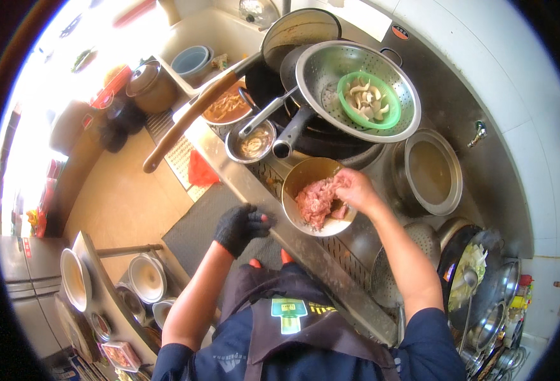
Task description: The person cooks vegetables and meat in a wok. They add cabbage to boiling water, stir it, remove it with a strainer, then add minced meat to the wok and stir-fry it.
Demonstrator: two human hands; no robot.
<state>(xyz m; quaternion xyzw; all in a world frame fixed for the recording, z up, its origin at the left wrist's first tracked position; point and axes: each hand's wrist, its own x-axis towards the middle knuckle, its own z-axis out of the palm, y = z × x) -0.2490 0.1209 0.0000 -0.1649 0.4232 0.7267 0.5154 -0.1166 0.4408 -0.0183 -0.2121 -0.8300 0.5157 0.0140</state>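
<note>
Pieces of raw sliced meat (pixel 316 200) lie in a round metal bowl (pixel 291 174) by the counter edge. My right hand (pixel 354 190), bare, reaches over the bowl's right side and pinches some of the meat. My left hand (pixel 242 228) wears a black glove with a fingertip showing. It hangs empty just off the counter edge, left of the bowl, fingers loosely bent. Beyond the bowl, a perforated steel colander (pixel 318 85) rests tilted on a wok, with a green plastic basket (pixel 396 109) of sliced pale mushrooms (pixel 366 101) inside.
A wooden-handled tool (pixel 189 121) juts over the counter edge. Behind are a small pan (pixel 256 140), a bowl of reddish-brown food (pixel 227 107) and a sink (pixel 222 28). At right stand a pot of cloudy liquid (pixel 431 174) and a wok with cabbage and a ladle (pixel 470 276).
</note>
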